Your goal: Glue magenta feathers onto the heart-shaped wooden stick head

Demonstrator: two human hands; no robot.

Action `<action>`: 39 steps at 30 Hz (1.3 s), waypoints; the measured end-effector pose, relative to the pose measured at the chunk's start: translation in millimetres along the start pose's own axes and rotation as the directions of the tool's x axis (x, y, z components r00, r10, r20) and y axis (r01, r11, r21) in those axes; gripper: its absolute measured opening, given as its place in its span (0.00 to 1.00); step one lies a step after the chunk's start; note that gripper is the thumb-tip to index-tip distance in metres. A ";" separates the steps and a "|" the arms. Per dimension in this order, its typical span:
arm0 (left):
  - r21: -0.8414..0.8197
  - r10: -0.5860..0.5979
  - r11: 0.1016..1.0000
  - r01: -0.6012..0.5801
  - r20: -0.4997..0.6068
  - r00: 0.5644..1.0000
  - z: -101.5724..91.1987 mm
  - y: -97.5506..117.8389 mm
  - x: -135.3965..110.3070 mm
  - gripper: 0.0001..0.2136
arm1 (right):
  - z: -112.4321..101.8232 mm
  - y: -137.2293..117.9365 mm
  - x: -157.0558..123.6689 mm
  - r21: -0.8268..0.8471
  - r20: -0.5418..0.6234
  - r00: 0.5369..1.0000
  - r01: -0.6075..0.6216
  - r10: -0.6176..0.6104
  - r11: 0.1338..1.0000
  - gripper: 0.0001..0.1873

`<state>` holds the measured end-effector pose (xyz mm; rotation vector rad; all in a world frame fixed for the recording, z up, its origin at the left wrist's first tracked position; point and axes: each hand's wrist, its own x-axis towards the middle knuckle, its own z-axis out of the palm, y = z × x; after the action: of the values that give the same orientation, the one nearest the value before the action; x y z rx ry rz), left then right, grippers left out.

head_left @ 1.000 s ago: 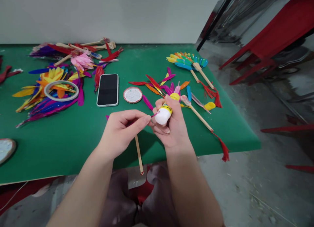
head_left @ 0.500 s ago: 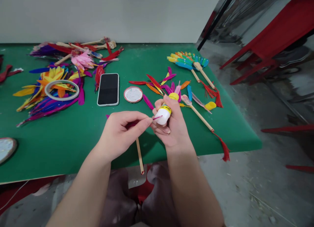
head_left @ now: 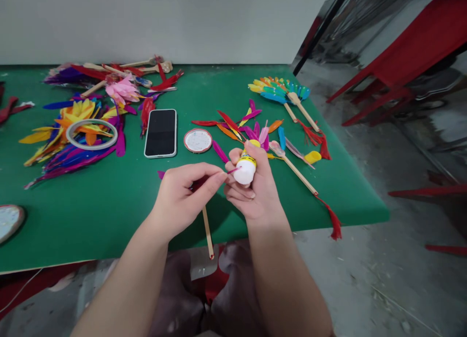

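My left hand (head_left: 188,193) pinches a thin magenta feather (head_left: 234,170) between thumb and fingertips; most of the feather is hidden by the hand. Its quill end touches the white tip of a glue stick (head_left: 245,173). Wrapped around that yellow-labelled glue stick is my right hand (head_left: 257,184), with the white end tilted toward me. Below the left hand a wooden stick (head_left: 207,232) pokes past the table's front edge, its upper part covered. The yellow cap (head_left: 313,157) lies to the right. Loose coloured feathers (head_left: 257,131) are spread just beyond my right hand.
A phone (head_left: 160,133) and a round white lid (head_left: 197,140) lie on the green table (head_left: 127,205). At left, a tape roll (head_left: 92,134) rests on piled feathers (head_left: 75,113). Tasselled wooden handles (head_left: 299,174) and a feather fan (head_left: 280,90) occupy the right. A red chair (head_left: 412,50) stands beyond.
The feather's quill has shifted slightly against the glue stick's white tip, and the glue stick has turned a little in my right hand. The things on the table have stayed put.
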<state>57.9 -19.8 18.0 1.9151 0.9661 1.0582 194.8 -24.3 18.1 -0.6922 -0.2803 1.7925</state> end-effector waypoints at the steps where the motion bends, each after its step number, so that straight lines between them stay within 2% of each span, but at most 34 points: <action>1: -0.002 0.002 1.000 -0.002 -0.002 1.000 0.3 0.4 0.2 0.09 | 0.2 -0.1 -0.1 0.000 -0.003 1.000 -0.002 0.002 1.000 0.22; 7: -0.015 0.038 0.999 -0.038 0.002 0.999 1.8 1.8 0.1 0.06 | -1.0 0.2 0.5 -0.009 0.006 1.000 0.003 -0.003 1.000 0.22; 14: 0.077 0.105 0.992 -0.104 -0.002 0.994 3.3 3.8 0.3 0.05 | -3.6 1.7 2.2 0.011 0.041 0.999 0.007 -0.007 1.000 0.20; 20: 0.091 0.103 0.991 -0.095 -0.090 0.991 3.5 2.5 -0.4 0.06 | -1.9 1.0 1.2 0.034 0.028 0.999 -0.019 0.018 0.999 0.20; 25: 0.164 0.136 0.979 -0.122 -0.076 0.988 4.0 2.1 0.6 0.06 | -2.8 1.0 0.9 0.045 0.012 1.000 -0.019 0.019 0.999 0.20; 29: 0.203 0.140 0.972 -0.121 -0.083 0.987 5.1 2.2 1.0 0.06 | -3.2 0.7 0.7 0.044 0.044 0.999 -0.024 0.022 0.999 0.20; 33: 0.128 0.087 0.989 -0.076 -0.087 0.992 6.4 0.6 -0.3 0.06 | -3.7 0.2 0.6 0.034 0.065 0.998 -0.024 0.022 0.999 0.20; 39: -0.135 -0.010 0.991 0.005 -0.037 0.999 7.1 -2.4 -2.1 0.08 | -3.6 0.5 1.1 0.030 0.057 0.998 -0.023 0.021 0.999 0.20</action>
<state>62.8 -22.1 12.4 1.7864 0.8985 1.1298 196.3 -23.9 14.6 -0.6260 -0.2837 1.8357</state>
